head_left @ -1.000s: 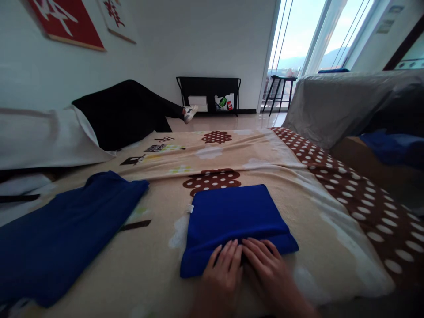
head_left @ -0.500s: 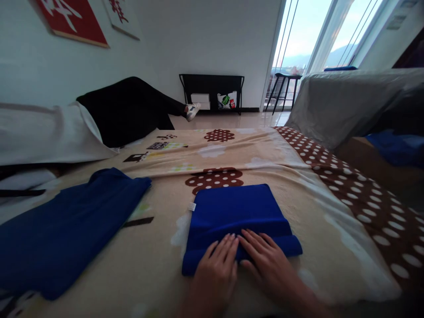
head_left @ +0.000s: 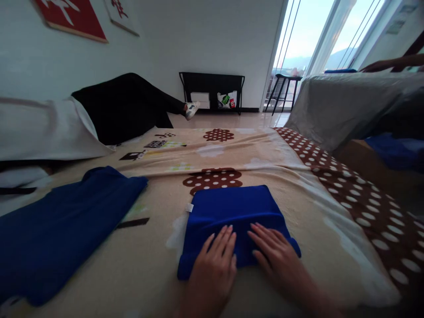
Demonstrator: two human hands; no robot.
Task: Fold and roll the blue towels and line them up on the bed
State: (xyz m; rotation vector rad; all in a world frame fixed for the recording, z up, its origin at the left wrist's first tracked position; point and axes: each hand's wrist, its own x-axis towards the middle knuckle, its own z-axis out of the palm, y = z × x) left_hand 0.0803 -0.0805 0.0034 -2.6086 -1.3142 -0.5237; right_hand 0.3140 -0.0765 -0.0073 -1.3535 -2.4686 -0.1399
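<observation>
A folded blue cloth [head_left: 232, 202] lies on the beige patterned blanket [head_left: 149, 260], with a small white tag sticking out at its left edge. My left hand [head_left: 217, 258] rests flat on the near part of the cloth, fingers stretched forward. To its right, my right hand [head_left: 273, 249] also lies on the cloth, fingers out and palm down. A gap of blue fabric shows between the two hands. Off to the left, a second, darker blue cloth [head_left: 76, 221] is spread loosely with some creases.
A person in black trousers [head_left: 122, 108] and a light top lies or sits at the left. Another person's hand [head_left: 377, 66] reaches over a grey-covered table [head_left: 344, 97] at the right. A black rack [head_left: 212, 81] and a stool [head_left: 285, 88] stand behind.
My hands have moved apart, the right one further right, and the near roll of the cloth looks flatter. Another person's hand has come in at the upper right.
</observation>
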